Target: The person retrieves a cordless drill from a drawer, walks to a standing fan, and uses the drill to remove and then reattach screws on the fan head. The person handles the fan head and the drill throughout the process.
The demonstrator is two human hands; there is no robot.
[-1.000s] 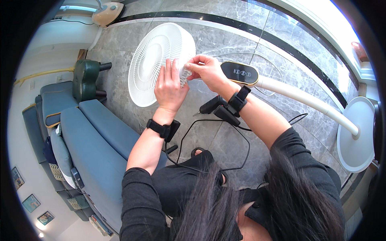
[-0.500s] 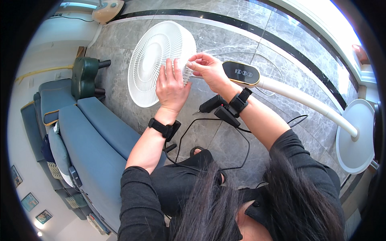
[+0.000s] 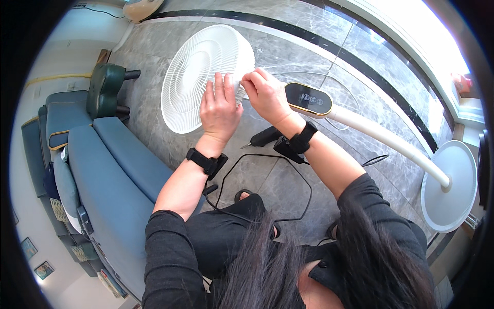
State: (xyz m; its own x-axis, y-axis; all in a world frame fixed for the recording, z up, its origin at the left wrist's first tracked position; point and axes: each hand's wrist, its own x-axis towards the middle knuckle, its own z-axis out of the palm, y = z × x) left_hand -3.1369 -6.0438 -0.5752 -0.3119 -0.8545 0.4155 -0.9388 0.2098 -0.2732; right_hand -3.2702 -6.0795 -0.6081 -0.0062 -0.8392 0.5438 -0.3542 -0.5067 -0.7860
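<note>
A white pedestal fan lies over, its round grille (image 3: pixel 198 77) at the far left. From the head a control panel (image 3: pixel 309 99), dark with a gold rim, leads to a white pole (image 3: pixel 386 137) and the round base (image 3: pixel 449 186). Against the grille's near right edge my left hand (image 3: pixel 221 110) rests with fingers stretched out. My right hand (image 3: pixel 267 98) is closed in a pinch beside the grille's rim, just right of the left fingertips. What its fingers pinch is hidden. A black-handled tool with a thin pointed tip (image 3: pixel 265 137) lies on the floor below the hands.
Blue sofa cushions (image 3: pixel 110 190) run along the left, with a dark green stool (image 3: pixel 105 90) beyond them. A black cord (image 3: pixel 310 198) loops over the floor by my feet. A pale cable (image 3: pixel 350 95) curves behind the panel. Bright window light enters at the upper right.
The right hand has turned, its fingers drawing closer together at the grille's rim. My left hand stays on the grille. The view has shifted slightly.
</note>
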